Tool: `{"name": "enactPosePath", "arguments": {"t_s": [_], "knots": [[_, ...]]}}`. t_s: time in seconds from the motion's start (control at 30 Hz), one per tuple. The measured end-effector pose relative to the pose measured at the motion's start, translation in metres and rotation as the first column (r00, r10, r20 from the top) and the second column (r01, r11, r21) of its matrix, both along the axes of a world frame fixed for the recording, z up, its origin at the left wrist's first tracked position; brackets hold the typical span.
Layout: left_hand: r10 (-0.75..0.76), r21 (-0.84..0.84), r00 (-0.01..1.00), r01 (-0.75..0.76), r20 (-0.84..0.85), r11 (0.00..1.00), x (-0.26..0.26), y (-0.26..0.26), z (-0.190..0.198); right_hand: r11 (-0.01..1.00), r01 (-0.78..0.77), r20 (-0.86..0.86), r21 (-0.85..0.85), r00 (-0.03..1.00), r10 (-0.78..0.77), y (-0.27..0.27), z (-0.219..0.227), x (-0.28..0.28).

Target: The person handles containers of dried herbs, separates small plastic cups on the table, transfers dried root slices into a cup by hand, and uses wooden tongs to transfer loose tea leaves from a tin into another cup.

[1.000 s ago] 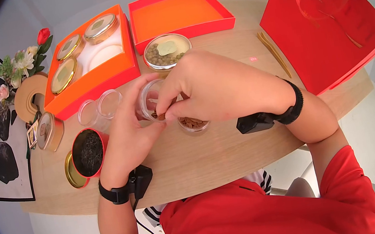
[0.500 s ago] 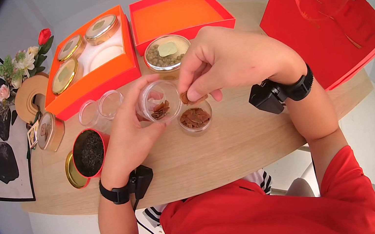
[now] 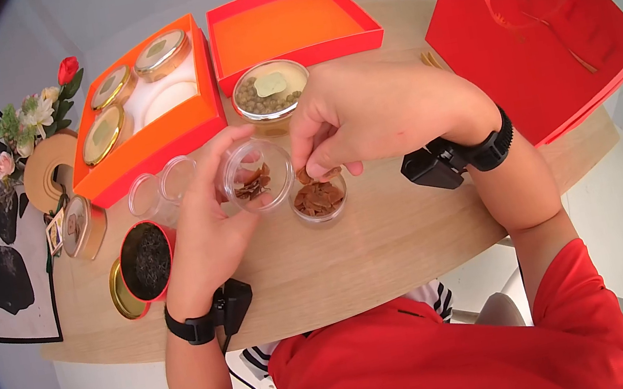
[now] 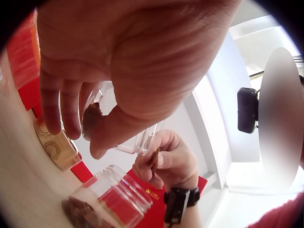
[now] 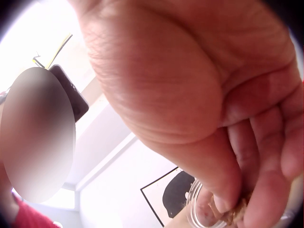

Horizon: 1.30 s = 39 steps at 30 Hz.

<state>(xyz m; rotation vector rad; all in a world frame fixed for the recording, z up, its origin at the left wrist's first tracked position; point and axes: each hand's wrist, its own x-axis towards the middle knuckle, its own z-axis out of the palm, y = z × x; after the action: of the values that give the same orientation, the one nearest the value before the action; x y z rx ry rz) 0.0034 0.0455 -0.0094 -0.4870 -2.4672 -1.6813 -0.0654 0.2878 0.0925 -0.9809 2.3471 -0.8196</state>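
My left hand (image 3: 205, 224) grips a clear plastic jar (image 3: 272, 157), tilted with its mouth toward the right hand. Several thin brown dried slices (image 3: 252, 181) lie inside it. Between thumb and fingers of my right hand (image 3: 400, 109) are a few more brown slices (image 4: 155, 160), close over a second clear jar (image 4: 124, 194). That jar stands on the table and holds a heap of similar dried pieces (image 3: 318, 199). In the right wrist view, the pinched slices are partly hidden by the thumb.
Behind the hands stands a lidded jar of round greenish pellets (image 3: 264, 107). An orange-red box (image 3: 193, 128) with gold-lidded tins is at back left, its lid (image 3: 291, 21) beside it. Left are empty clear jars (image 3: 178, 175) and a red canister (image 3: 147, 259); a red bag (image 3: 532, 34) is right.
My right hand has come out of the held jar with brown slices and moved right, over the second jar. The left hand keeps its grip on the jar, now turned slightly.
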Motion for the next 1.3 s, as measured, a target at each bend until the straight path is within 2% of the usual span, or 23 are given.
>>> {"name": "enactPosePath", "arguments": {"t_s": [0.43, 0.67, 0.77, 0.83, 0.87, 0.97, 1.0, 1.07, 1.3], "knots": [[0.013, -0.001, 1.000, -0.013, -0.002, 1.000, -0.001, 0.001, 0.002, 0.998, -0.018, -0.055, 0.055, 0.998, 0.021, -0.001, -0.011, -0.005], [-0.008, 0.028, 1.000, 0.008, 0.009, 1.000, 0.000, 0.001, 0.002, 0.996, -0.026, -0.094, 0.081, 0.995, 0.034, 0.005, 0.008, 0.005], [-0.025, 0.030, 1.000, 0.025, -0.003, 0.999, 0.001, 0.001, 0.003, 0.999, -0.051, -0.063, -0.006, 0.997, 0.050, 0.007, 0.012, 0.013], [-0.039, 0.070, 0.999, 0.037, 0.030, 0.997, 0.000, 0.002, 0.003, 0.990, -0.143, -0.294, 0.004, 0.946, 0.138, 0.003, 0.010, 0.023], [-0.042, 0.066, 0.999, 0.040, 0.030, 0.997, -0.001, 0.002, 0.002, 0.990, -0.139, -0.294, 0.000, 0.946, 0.133, 0.001, 0.002, 0.025], [-0.035, 0.059, 0.999, 0.034, 0.013, 0.998, -0.002, 0.001, 0.000, 0.971, -0.236, -0.482, -0.027, 0.854, 0.194, -0.005, -0.032, 0.026], [-0.028, 0.048, 0.999, 0.027, 0.023, 0.999, -0.002, 0.001, 0.000, 0.971, -0.236, -0.483, -0.030, 0.854, 0.193, -0.007, -0.035, 0.026], [-0.019, 0.034, 0.999, 0.018, 0.035, 0.999, -0.002, 0.001, 0.000, 0.974, -0.203, -0.518, 0.101, 0.825, 0.225, -0.009, -0.038, 0.026], [-0.017, 0.027, 0.999, 0.016, 0.027, 0.999, 0.000, 0.003, 0.002, 0.970, -0.215, -0.494, 0.116, 0.834, 0.244, -0.013, -0.043, 0.022]]}}
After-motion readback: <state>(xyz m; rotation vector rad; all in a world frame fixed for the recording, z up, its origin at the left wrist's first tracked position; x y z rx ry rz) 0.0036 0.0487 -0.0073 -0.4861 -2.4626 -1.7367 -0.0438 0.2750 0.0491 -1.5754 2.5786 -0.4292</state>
